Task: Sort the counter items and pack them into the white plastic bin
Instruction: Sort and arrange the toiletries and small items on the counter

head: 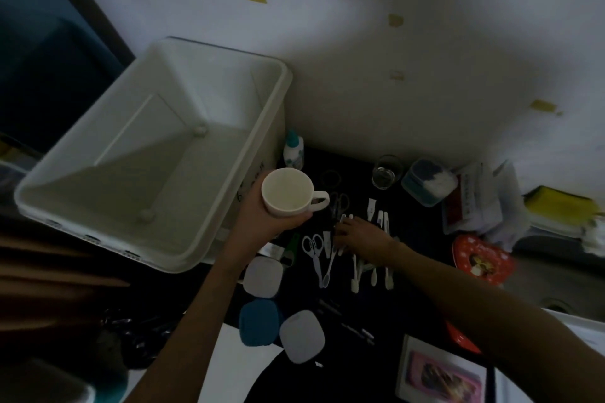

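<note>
The white plastic bin (pixel 229 154) stands empty at the left of the dark counter. My left hand (pixel 268 216) grips a white mug (pixel 288 191) from below, upright, just right of the bin's near corner. My right hand (pixel 360 235) lies flat on a row of white plastic spoons (pixel 355 278) on the counter, fingers spread over them; whether it grips any I cannot tell. White scissors (pixel 313 250) lie just left of that hand, and dark scissors (pixel 340 203) lie behind it.
A glue bottle (pixel 293 150) stands by the bin's right wall. A glass (pixel 386 172), a lidded tub (pixel 429 181), papers (pixel 471 203) and a red tin (pixel 481 260) sit to the right. Two white lids (pixel 263 276) (pixel 301 340) and a blue lid (pixel 258 321) lie near my left forearm.
</note>
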The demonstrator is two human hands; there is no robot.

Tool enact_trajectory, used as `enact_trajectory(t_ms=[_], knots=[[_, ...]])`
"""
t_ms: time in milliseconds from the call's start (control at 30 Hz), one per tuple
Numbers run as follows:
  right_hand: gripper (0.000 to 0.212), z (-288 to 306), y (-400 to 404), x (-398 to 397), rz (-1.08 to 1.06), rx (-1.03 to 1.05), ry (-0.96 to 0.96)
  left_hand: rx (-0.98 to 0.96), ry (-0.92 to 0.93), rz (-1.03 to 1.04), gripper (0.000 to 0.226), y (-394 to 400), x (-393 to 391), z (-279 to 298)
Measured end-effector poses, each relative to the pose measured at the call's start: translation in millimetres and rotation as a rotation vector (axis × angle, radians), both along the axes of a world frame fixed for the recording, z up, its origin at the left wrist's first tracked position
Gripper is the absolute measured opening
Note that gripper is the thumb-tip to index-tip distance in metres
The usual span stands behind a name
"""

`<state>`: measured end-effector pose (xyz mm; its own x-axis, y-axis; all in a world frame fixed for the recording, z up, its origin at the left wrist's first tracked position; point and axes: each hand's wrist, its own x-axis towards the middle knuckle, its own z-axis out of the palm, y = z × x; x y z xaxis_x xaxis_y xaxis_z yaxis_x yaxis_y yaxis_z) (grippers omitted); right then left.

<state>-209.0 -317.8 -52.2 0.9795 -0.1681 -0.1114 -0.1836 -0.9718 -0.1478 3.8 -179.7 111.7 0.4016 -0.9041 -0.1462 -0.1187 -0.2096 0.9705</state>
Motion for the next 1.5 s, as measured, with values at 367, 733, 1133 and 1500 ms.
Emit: enact_trajectory(t_ms=[367,733,1133,1500], knots=[[0.030,6.4,45.7,41.5,-0.885,0.624,0.048,-0.033,-0.029,-0.037,0.077,0.9,6.4,-5.0],[0.017,-14.6,55.1,74.8,-0.951,0.391,0.232,-0.073,-0.051,-0.050,0.079,5.9,14.3,-9.5],[0.017,122.0,9.6,27.6,-1.089,0.435,-0.605,-0.081,-0.055,-0.089,0.078,1.0,7.9,-15.0],[0.017,224.7,22.2,18.0,-0.632,0.564,-0.697,-0.138,-0.034,-0.245,0.076,-23.9,-33.1,-5.1]])
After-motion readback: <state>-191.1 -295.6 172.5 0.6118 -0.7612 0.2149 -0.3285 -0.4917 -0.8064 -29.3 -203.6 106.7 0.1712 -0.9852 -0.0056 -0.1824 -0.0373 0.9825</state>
